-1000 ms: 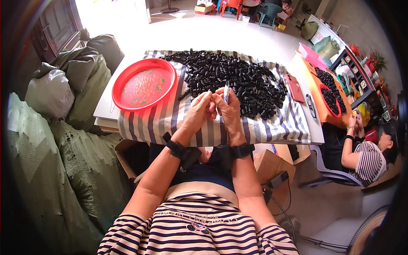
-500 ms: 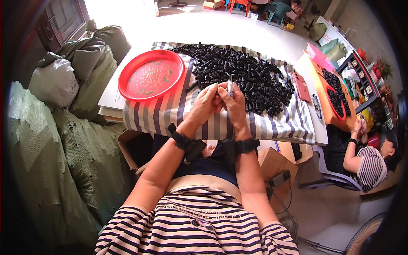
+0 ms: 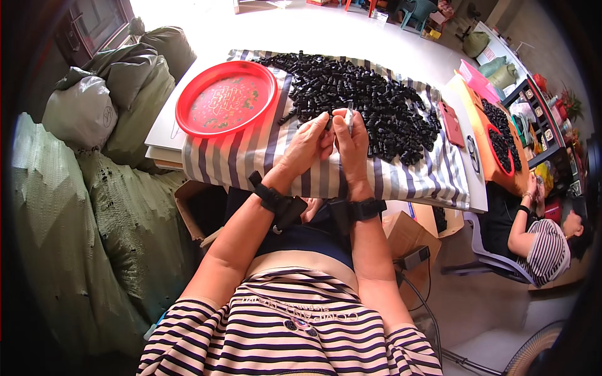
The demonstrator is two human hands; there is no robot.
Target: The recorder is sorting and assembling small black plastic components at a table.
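Note:
Over the near edge of the striped cloth point(image 3: 248, 156), my two hands sit close together with a small gap between them. My left hand point(image 3: 307, 144) pinches a small black piece point(image 3: 328, 124), partly hidden by the fingers. In my right hand point(image 3: 355, 145) is a slim silvery tool with a narrow blade-like tip point(image 3: 350, 113), pointing away from me; its exact kind is unclear. A wide heap of small black pieces point(image 3: 389, 103) spreads over the cloth just beyond my hands. To their left lies a round red tray point(image 3: 180, 113) with a printed pattern.
A red phone point(image 3: 450, 127) and a dark looped object point(image 3: 471, 155) lie at the table's right. Large stuffed sacks point(image 3: 56, 238) crowd the left side. Cardboard boxes point(image 3: 411, 241) stand beneath the table. A co-worker point(image 3: 542, 244) sits at an orange table point(image 3: 515, 180) on the right.
My hands, which were touching at the fingertips, have drawn slightly apart. The tool stays in my right hand. The whole view has shifted a little.

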